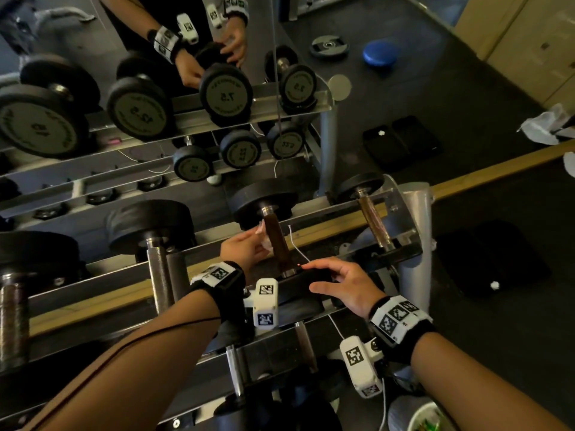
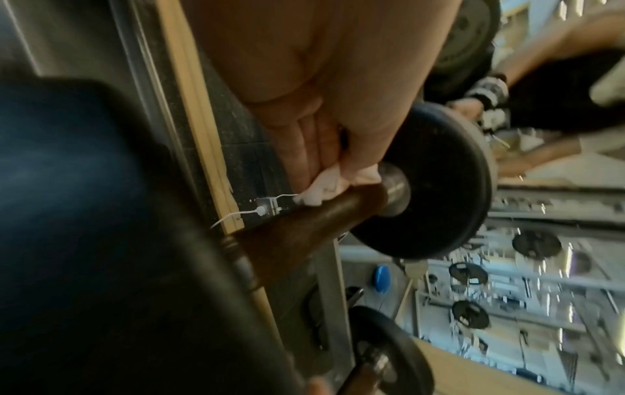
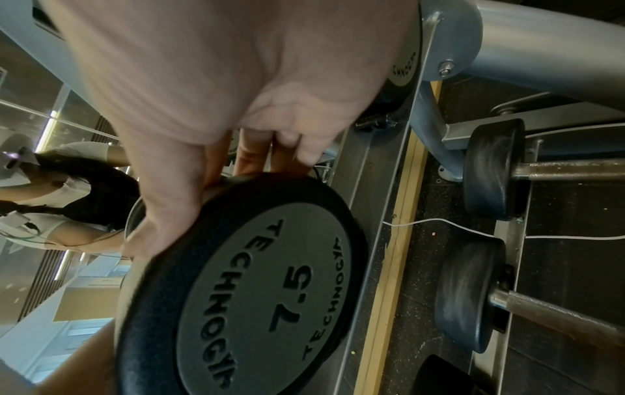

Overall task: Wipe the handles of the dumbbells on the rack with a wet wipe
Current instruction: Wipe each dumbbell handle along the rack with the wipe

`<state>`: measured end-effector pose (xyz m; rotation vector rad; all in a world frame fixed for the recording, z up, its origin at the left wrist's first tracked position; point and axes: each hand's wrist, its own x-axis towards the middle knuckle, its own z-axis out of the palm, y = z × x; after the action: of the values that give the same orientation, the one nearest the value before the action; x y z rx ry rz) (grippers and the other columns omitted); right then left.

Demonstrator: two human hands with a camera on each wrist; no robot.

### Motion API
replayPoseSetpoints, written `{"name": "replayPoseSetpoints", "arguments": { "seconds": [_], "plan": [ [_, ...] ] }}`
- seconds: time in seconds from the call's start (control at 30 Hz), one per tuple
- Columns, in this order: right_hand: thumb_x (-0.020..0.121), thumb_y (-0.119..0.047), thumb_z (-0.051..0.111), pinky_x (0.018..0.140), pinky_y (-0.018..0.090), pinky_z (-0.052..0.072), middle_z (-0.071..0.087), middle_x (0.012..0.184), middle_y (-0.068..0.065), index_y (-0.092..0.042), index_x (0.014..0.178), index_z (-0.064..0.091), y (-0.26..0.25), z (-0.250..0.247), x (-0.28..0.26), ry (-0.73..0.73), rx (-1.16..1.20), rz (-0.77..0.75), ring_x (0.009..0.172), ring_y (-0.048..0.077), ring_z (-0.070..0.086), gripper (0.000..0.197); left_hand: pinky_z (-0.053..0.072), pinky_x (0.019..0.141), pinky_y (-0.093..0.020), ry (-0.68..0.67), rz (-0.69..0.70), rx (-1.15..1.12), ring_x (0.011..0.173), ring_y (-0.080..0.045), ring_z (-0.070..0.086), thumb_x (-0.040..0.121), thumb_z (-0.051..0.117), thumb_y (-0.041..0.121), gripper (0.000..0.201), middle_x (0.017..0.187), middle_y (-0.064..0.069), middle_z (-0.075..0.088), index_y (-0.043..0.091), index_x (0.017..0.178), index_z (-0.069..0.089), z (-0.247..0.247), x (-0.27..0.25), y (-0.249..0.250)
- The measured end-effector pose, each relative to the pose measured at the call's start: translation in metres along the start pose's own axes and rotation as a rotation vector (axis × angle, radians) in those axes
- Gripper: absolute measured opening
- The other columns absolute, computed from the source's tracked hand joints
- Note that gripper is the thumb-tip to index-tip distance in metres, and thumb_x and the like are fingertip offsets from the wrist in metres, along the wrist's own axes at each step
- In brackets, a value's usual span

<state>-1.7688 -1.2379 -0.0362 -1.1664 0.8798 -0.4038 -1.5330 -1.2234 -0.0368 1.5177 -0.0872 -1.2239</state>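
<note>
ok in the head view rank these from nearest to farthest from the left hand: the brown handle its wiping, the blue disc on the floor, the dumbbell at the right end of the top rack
1. Brown handle: right beside the left hand, which presses the wet wipe against it.
2. Right-end dumbbell: further right along the same rack tier.
3. Blue disc: seen far up and right, in the mirror.

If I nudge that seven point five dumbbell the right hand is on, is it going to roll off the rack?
Probably not far: the dumbbell has round heads, so it is apt to roll, but it sits across the rack's rails. It likely feels heavy for its size, marked 7.5. The right hand grips its near head, which should steady it.
</note>
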Motion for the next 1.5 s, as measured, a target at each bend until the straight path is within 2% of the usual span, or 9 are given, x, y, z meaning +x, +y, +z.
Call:
{"name": "replayPoseSetpoints", "arguments": {
  "seconds": [0.13, 0.23, 0.4, 0.63, 0.87, 1.07, 1.23, 1.4, 1.5],
  "plan": [
    [0.079, -0.012, 0.079, 0.092, 0.034, 0.057, 0.065, 0.123, -0.001, -0.034, 0.108, 0.074, 0.001, -0.001, 0.001, -0.008, -0.033, -0.005, 0.115, 0.016, 0.063, 0.038, 0.062, 0.064, -0.028, -0.054, -0.021, 0.115, 0.074, -0.018, 0.076, 0.089, 0.072, 0.017, 0.02, 0.087, -0.012, 0.078, 0.004, 0.103, 0.074, -0.006, -0.012, -0.013],
    [0.079, -0.01, 0.079, 0.087, 0.031, 0.057, 0.063, 0.125, 0.002, -0.032, 0.109, 0.074, 0.0, -0.001, 0.0, -0.014, -0.019, -0.003, 0.116, 0.018, 0.062, 0.037, 0.058, 0.086, -0.044, -0.105, -0.082, 0.196, 0.082, -0.03, 0.066, 0.089, 0.073, 0.012, 0.024, 0.099, -0.028, 0.073, -0.002, 0.108, 0.073, -0.015, -0.018, -0.016],
    [0.08, -0.006, 0.076, 0.088, 0.032, 0.057, 0.062, 0.126, 0.007, -0.019, 0.115, 0.071, -0.005, -0.001, -0.002, -0.025, -0.011, 0.004, 0.114, 0.019, 0.063, 0.038, 0.05, 0.044, -0.021, -0.07, -0.052, 0.105, 0.047, -0.015, 0.061, 0.087, 0.071, 0.004, 0.013, 0.066, -0.012, 0.069, 0.0, 0.099, 0.075, -0.016, -0.013, 0.0],
    [0.08, -0.001, 0.075, 0.081, 0.026, 0.057, 0.061, 0.125, 0.007, -0.014, 0.115, 0.071, -0.005, 0.0, -0.002, -0.019, 0.046, 0.011, 0.108, 0.013, 0.066, 0.038, 0.059, 0.071, -0.026, -0.036, 0.08, 0.211, 0.083, -0.016, 0.076, 0.084, 0.078, 0.031, 0.019, 0.09, -0.005, 0.079, 0.017, 0.097, 0.079, -0.004, 0.002, -0.002],
    [0.081, -0.005, 0.076, 0.081, 0.027, 0.057, 0.06, 0.126, 0.004, -0.021, 0.113, 0.072, -0.002, -0.002, -0.001, -0.039, 0.028, 0.003, 0.112, 0.016, 0.063, 0.037, 0.058, 0.06, -0.022, -0.164, 0.021, 0.357, 0.073, -0.017, 0.076, 0.081, 0.08, 0.023, 0.007, 0.082, -0.008, 0.078, 0.022, 0.075, 0.082, -0.02, -0.007, -0.016],
    [0.08, -0.008, 0.078, 0.082, 0.028, 0.057, 0.061, 0.125, 0.005, -0.029, 0.109, 0.074, 0.0, -0.001, 0.0, -0.028, 0.024, -0.011, 0.112, 0.015, 0.064, 0.036, 0.059, 0.074, -0.028, -0.016, 0.076, 0.194, 0.083, -0.017, 0.074, 0.085, 0.077, 0.018, 0.01, 0.091, -0.007, 0.078, 0.017, 0.095, 0.079, -0.017, 0.007, -0.001],
    [0.079, -0.009, 0.078, 0.085, 0.03, 0.057, 0.062, 0.124, 0.004, -0.031, 0.108, 0.074, 0.003, -0.002, 0.001, -0.025, 0.032, -0.015, 0.111, 0.013, 0.065, 0.036, 0.058, 0.071, -0.024, -0.002, 0.068, 0.11, 0.088, -0.018, 0.075, 0.086, 0.076, 0.028, 0.016, 0.094, -0.009, 0.078, 0.017, 0.098, 0.077, 0.001, 0.008, -0.004],
    [0.078, -0.006, 0.078, 0.082, 0.031, 0.058, 0.061, 0.127, 0.009, -0.024, 0.109, 0.074, 0.0, -0.002, 0.002, -0.035, 0.059, -0.002, 0.113, 0.02, 0.064, 0.037, 0.062, 0.073, -0.033, -0.04, -0.007, 0.222, 0.073, -0.024, 0.073, 0.089, 0.071, 0.009, 0.011, 0.084, -0.015, 0.075, 0.005, 0.098, 0.075, -0.006, -0.01, -0.019],
    [0.072, -0.014, 0.08, 0.077, 0.03, 0.059, 0.059, 0.128, 0.01, -0.023, 0.109, 0.074, -0.004, -0.002, 0.002, -0.054, 0.072, 0.022, 0.11, 0.018, 0.065, 0.039, 0.052, 0.045, -0.018, -0.073, -0.042, 0.226, 0.045, -0.01, 0.062, 0.089, 0.066, -0.003, 0.011, 0.066, -0.01, 0.071, -0.004, 0.098, 0.072, -0.008, -0.024, -0.026]
  ]
}}
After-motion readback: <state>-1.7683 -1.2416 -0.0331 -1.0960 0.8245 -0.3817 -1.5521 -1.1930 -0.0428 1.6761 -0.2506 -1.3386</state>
